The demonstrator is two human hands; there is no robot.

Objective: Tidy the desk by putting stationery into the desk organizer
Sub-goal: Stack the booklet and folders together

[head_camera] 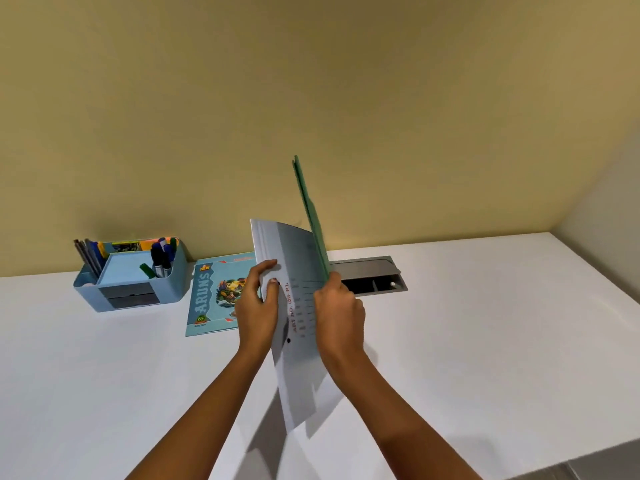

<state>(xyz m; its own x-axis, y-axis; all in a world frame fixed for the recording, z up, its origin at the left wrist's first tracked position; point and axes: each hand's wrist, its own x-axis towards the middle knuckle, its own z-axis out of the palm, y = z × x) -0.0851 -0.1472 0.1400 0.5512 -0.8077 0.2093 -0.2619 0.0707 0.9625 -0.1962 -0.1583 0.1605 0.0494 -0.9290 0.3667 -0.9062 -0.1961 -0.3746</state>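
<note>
A white folder (298, 372) with red print and a green folder (311, 209) are held upright above the middle of the white desk (485, 341). My left hand (258, 306) grips the white folder's left face. My right hand (337, 311) pinches the lower edge where the green folder meets the white one. A light blue desk organizer (173, 285) stands at the back left, holding several pens, markers and coloured sticky notes. A teal notebook (214, 296) lies flat between the organizer and my left hand, partly hidden by it.
A grey cable hatch (374, 277) with its lid raised is set into the desk behind my right hand. A yellow wall runs along the back. The desk's right corner drops off at the lower right.
</note>
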